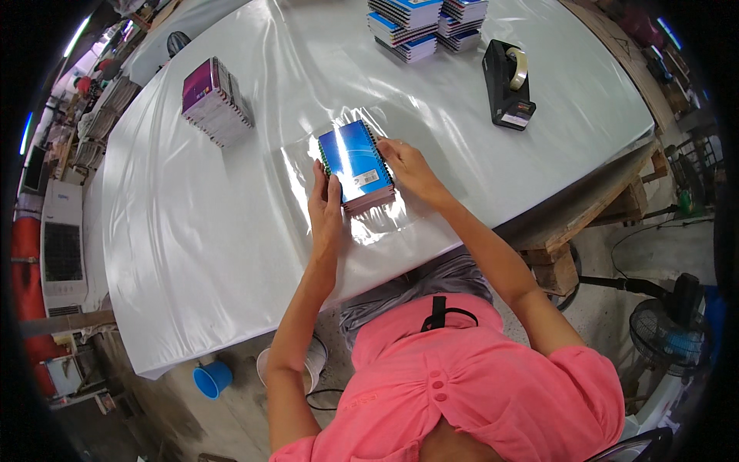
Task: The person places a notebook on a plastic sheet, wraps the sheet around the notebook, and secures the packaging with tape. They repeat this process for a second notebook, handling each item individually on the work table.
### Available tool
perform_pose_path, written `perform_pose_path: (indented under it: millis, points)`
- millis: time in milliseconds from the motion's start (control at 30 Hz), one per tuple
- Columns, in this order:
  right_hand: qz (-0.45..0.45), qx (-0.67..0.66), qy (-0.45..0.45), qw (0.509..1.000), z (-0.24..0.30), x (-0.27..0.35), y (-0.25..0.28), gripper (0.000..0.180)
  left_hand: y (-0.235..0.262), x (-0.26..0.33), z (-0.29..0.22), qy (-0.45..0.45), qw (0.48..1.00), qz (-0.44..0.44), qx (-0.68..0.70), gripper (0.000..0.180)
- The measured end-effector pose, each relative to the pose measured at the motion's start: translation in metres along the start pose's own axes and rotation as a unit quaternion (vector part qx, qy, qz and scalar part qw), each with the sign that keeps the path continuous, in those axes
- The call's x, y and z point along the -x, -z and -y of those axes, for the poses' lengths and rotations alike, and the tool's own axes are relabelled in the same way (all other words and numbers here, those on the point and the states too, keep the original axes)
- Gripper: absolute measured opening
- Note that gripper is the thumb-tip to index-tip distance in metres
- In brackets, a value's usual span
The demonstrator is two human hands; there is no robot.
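We have a small stack of spiral notebooks (356, 163), blue cover on top, sitting on a sheet of clear plastic film (385, 219) near the middle of the tabletop (192, 231), just ahead of our body. The spiral binding runs along the stack's left edge.

Our left hand (325, 202) is pressed against the left side of the stack, near its closer corner, fingers together and laid along the binding. It is bracing, not pinching. Our right hand (408, 165) sits at the right edge of the stack, fingers curled onto the top cover near the far right corner, thumb side tucked against the edge. We cannot tell whether it grips the film there or only the notebooks.

The film lies flat under the stack and shows glare beyond its near end.

Also on the tabletop:
- a black tape dispenser (508, 85) to the far right, well apart from the hands
- two piles of notebooks (426, 25) at the far edge
- another stack with a purple cover (215, 100) to the far left

A blue cup (212, 379) sits on the floor below the tabletop's near edge.
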State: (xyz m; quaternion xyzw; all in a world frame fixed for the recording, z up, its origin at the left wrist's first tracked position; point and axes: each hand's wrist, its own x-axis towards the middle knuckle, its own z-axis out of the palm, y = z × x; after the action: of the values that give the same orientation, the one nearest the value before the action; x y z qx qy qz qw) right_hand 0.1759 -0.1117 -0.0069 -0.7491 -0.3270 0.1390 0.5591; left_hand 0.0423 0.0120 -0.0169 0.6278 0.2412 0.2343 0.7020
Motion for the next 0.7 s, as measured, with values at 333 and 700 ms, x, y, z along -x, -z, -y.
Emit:
perform_pose_path:
  millis: [333,700]
  points:
    - [0.06,-0.056,-0.084,0.993,-0.028,0.002,0.005,0.068,-0.012,0.014,0.003,-0.032,0.997,0.004,0.067,0.06]
    - [0.031,-0.084,-0.031,0.996,-0.035,0.009,0.002,0.06,-0.011,0.02,-0.001,-0.022,0.995,0.012,0.092,0.059]
